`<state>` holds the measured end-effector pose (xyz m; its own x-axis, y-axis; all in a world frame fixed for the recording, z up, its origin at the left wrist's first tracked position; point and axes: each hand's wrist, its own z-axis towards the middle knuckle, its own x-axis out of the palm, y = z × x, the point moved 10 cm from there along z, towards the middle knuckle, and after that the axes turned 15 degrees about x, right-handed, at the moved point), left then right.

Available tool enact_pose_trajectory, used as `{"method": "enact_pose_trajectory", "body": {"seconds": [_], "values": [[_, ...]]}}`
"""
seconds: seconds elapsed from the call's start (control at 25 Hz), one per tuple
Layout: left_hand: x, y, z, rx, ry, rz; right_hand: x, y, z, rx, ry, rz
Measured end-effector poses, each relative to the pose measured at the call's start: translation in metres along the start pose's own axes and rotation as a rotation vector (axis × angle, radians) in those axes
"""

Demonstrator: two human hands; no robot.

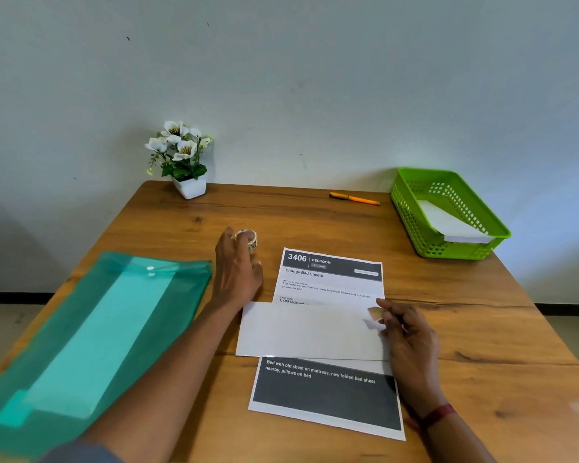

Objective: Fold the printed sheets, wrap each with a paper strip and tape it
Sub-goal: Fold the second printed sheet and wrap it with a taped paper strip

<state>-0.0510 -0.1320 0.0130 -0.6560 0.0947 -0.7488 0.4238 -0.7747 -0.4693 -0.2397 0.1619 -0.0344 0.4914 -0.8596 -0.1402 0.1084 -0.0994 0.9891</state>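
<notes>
We read "3406 BEDROOM" and "Change Bed Sheets" atop the white printed paper sheet [330,282], with "Bed with old sheet on mattress" on its dark lower band.

bare tabletop [315,215] before pen [354,198]

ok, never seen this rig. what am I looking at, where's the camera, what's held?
No machine: a person's two bare hands, filmed by one wide-angle camera on their head, looking down at a wooden table. A printed sheet lies there with a white paper across it. The left hand grips a tape roll; the right hand pinches a piece of tape at the paper's edge. Around: a teal plastic folder, an orange pen, a potted flower and a green basket holding a white packet.
</notes>
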Motion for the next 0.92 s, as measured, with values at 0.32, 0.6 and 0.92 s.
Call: {"method": "enact_pose_trajectory", "body": {"seconds": [0.32, 0.6, 0.92], "values": [[0.034, -0.123, -0.076, 0.339, 0.148, -0.129, -0.034, -0.017, 0.017, 0.262, -0.056, 0.129], [0.079, -0.194, -0.091, 0.542, 0.272, -0.074, -0.029, -0.024, 0.039, 0.415, 0.172, -0.069], [0.094, -0.197, -0.102, 0.571, 0.296, -0.001, 0.005, -0.008, 0.055, 0.39, 0.52, -0.431]]}}
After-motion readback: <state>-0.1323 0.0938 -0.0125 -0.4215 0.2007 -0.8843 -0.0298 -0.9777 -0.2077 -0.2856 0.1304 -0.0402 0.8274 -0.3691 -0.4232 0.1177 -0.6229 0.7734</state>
